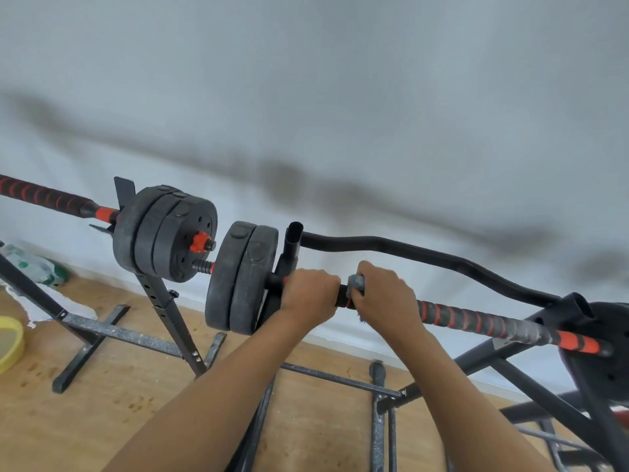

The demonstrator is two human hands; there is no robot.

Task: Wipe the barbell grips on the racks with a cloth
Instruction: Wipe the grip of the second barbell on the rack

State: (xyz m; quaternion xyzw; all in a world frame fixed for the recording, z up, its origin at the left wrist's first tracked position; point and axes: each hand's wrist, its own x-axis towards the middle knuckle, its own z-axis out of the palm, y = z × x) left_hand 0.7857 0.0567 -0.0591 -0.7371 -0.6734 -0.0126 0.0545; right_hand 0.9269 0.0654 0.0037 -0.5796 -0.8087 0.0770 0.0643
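Note:
A barbell with a black-and-red spiral grip (483,323) rests across a black rack, black weight plates (241,277) at its left end. My left hand (308,294) is closed around the grip just right of those plates. Beside it, my right hand (384,292) clasps a grey-blue cloth (355,284) wrapped around the bar. A second barbell with the same grip (44,195) and its plates (166,229) sits on another rack at the left.
A curved black bar (425,253) runs behind the gripped barbell. Black rack legs and cross-members (122,333) stand on the wooden floor below. A yellow tape roll (13,338) and a plastic bottle (30,265) lie at the left, by a white wall.

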